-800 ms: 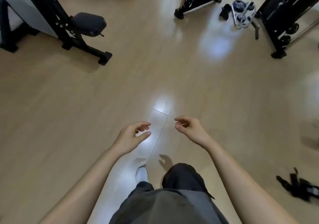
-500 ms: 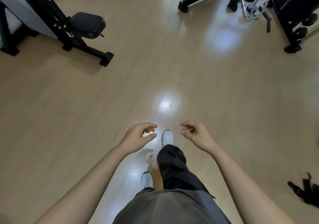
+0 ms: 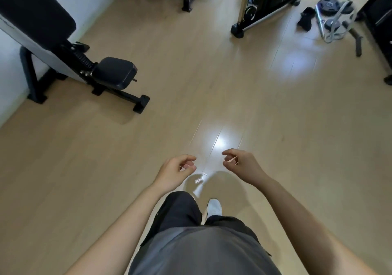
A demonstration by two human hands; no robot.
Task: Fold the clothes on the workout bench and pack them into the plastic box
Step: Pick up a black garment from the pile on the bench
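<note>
Empty hands, job not begun.
The left hand [image 3: 176, 173] and right hand [image 3: 241, 166] are loosely curled and hold nothing. The bench [image 3: 114, 73] stands well apart on the left; no clothes show on it. I cannot tell where the box is. I think nothing is folded yet. No words to read.

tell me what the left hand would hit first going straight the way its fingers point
Likely the right hand: the left hand points its curled fingers across the gap at it, though depth is unclear.
</note>
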